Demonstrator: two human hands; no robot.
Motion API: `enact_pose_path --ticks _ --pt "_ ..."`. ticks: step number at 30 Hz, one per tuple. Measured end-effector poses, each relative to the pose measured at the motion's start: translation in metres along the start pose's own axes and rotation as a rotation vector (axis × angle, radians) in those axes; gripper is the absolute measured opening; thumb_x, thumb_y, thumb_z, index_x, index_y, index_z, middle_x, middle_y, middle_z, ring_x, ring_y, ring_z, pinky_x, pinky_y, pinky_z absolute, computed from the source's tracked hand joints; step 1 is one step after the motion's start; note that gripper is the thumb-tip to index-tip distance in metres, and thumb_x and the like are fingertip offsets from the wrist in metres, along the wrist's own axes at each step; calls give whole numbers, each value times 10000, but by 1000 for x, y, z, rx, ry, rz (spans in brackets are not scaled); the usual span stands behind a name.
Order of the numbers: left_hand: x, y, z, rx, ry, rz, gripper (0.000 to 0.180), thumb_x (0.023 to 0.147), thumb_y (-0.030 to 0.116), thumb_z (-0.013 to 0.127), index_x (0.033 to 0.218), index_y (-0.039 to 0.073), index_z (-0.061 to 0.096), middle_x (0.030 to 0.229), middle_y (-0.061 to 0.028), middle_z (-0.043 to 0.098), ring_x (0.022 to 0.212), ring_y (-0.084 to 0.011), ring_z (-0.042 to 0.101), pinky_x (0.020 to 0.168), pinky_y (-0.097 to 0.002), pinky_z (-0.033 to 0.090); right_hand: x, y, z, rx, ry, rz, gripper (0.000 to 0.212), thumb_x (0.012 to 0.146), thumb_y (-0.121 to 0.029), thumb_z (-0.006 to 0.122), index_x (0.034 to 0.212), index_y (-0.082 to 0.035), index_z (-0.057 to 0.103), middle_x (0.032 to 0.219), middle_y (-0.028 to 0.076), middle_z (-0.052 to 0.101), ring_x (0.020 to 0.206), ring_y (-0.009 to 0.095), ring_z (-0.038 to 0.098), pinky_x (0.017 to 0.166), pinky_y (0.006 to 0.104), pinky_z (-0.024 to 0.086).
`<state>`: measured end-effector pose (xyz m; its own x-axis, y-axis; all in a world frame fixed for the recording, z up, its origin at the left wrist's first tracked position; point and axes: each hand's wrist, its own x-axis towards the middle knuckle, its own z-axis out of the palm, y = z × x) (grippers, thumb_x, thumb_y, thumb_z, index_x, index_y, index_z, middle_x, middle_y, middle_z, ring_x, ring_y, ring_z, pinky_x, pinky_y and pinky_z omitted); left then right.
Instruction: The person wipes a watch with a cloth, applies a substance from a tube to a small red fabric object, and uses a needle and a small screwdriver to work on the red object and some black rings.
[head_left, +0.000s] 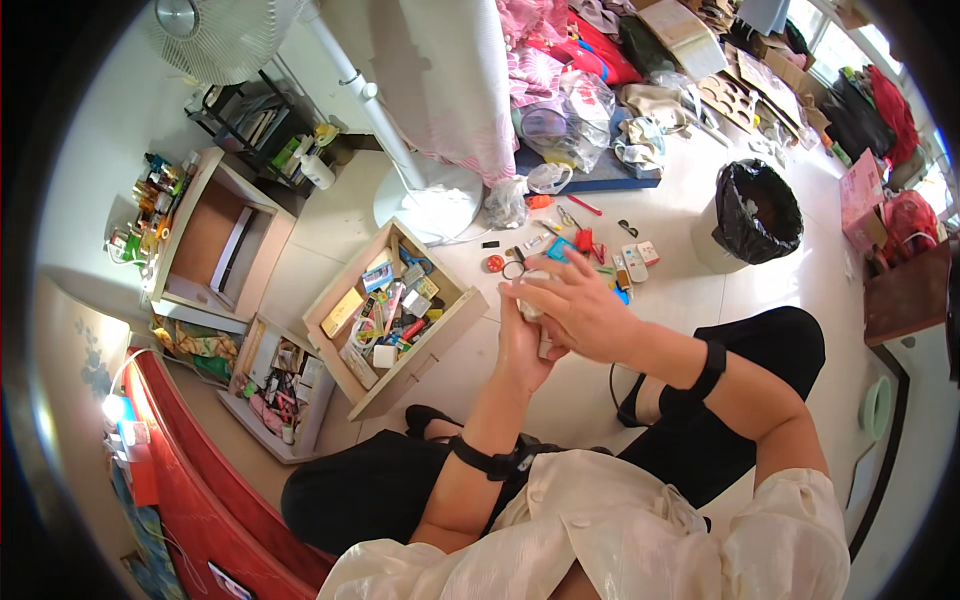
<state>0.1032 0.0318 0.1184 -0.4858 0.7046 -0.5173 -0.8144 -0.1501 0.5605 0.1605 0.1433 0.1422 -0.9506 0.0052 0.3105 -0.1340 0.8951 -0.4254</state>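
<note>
My left hand (519,345) and my right hand (570,305) meet in front of me over the floor, both closed around a small white object (533,308) that is mostly hidden between the fingers. The right hand lies over the top of it, the left hand holds it from below. A black band sits on each wrist. Just to the left stands an open wooden drawer (452,330) full of small packets, cards and stationery. Beyond my hands, small items (590,250) lie scattered on the floor: scissors, red and blue bits, small boxes.
A bin with a black bag (755,212) stands at the right. A second drawer (285,395) of clutter and a wooden cabinet (215,245) lie at the left. A fan base (425,200), plastic bags and piled clothes fill the back. My legs in black are folded below.
</note>
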Motion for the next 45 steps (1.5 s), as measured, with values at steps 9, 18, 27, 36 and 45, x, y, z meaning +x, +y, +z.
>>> enact_pose_path --ticks 9,18,27,36,45 --pt "-1 -2 -14 58 -321 -20 432 956 405 284 1088 33 461 837 -16 474 491 -43 314 349 -148 219 17 52 -3 -73 -164 671 148 826 -126 513 956 -57 502 905 137 598 822 318 575 694 417 456" --pt "10 1 -14 393 -184 297 162 937 215 382 976 85 472 657 -23 485 487 -79 452 383 -187 322 1 8 -14 16 215 -49 158 750 -104 599 885 -91 519 977 89 499 743 274 558 605 372 453" --pt "22 11 -35 -96 16 -10 250 917 274 420 989 72 548 719 -18 514 560 -83 481 405 -198 372 3 -8 -8 -39 189 -252 228 696 -126 640 912 -108 568 906 49 527 797 236 550 670 337 455" --pt "4 10 -20 3 -304 -41 430 941 333 338 1147 -17 479 669 -30 488 482 -85 445 378 -181 332 9 21 -10 -311 325 -129 263 710 -104 597 970 -86 561 902 54 498 785 214 554 626 336 455" --pt "4 0 -19 258 -191 92 441 939 390 337 1028 -3 517 630 -23 472 471 -90 436 360 -207 318 5 -2 -2 -70 123 102 243 815 -141 545 1046 -75 580 938 83 493 747 244 562 622 351 461"
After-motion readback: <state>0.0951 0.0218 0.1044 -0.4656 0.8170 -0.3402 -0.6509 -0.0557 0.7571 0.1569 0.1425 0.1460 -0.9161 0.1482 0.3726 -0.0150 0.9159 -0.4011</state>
